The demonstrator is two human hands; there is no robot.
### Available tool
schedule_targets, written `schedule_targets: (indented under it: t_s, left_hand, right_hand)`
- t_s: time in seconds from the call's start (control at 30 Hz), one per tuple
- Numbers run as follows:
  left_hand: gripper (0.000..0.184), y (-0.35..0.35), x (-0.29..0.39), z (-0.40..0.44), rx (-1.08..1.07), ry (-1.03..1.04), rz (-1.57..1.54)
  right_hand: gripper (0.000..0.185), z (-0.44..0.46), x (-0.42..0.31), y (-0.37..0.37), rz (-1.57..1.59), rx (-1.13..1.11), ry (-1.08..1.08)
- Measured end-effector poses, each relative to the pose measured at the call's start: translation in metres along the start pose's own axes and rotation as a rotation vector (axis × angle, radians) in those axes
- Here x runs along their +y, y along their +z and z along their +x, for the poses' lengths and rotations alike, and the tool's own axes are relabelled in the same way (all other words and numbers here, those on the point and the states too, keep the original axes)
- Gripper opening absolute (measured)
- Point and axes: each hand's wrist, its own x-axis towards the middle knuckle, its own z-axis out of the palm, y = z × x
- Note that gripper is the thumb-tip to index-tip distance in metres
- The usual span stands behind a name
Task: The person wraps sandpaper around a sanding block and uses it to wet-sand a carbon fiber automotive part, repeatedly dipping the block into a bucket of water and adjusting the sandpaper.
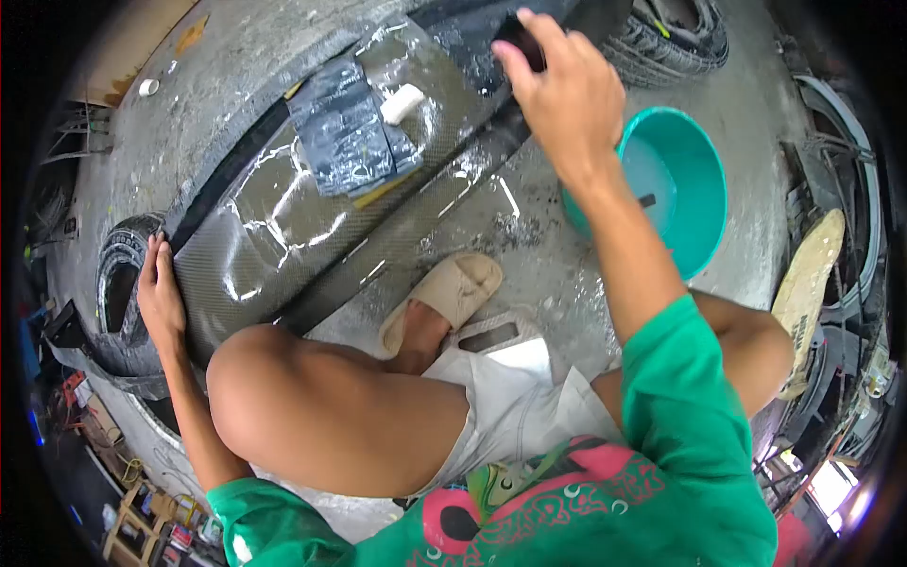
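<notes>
A long, wet carbon-fibre panel (213, 267) with a visible weave lies in front of me. My left hand (162, 288) rests against its near left end, fingers stretched out. Toward the far right end, my right hand (572, 90) is closed around a dark block-like piece (520, 45), its kind partly hidden by the fingers. Between the hands, dark wet sheets (340, 128) that look like sandpaper lie on the panel. A small white block (402, 104) sits beside them.
A teal basin (704, 213) with cloudy water stands right of the panel. Tyres (123, 274) are near its left end and at the far right. My sandalled foot (449, 298) is close to the panel's near edge. A worn board (808, 283) leans at the right.
</notes>
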Motion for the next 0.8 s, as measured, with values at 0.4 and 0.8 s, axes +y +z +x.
schedule_targets:
  t_s: [0.4, 0.8]
  left_hand:
    - [0.055, 0.0, -0.006, -0.002, -0.044, 0.014, 0.031]
    - [0.051, 0.003, 0.009, -0.004, -0.01, 0.049, 0.067]
  right_hand:
    - [0.031, 0.006, -0.004, 0.005, -0.084, -0.013, 0.076]
    - [0.026, -0.009, -0.017, -0.009, 0.134, -0.019, 0.146]
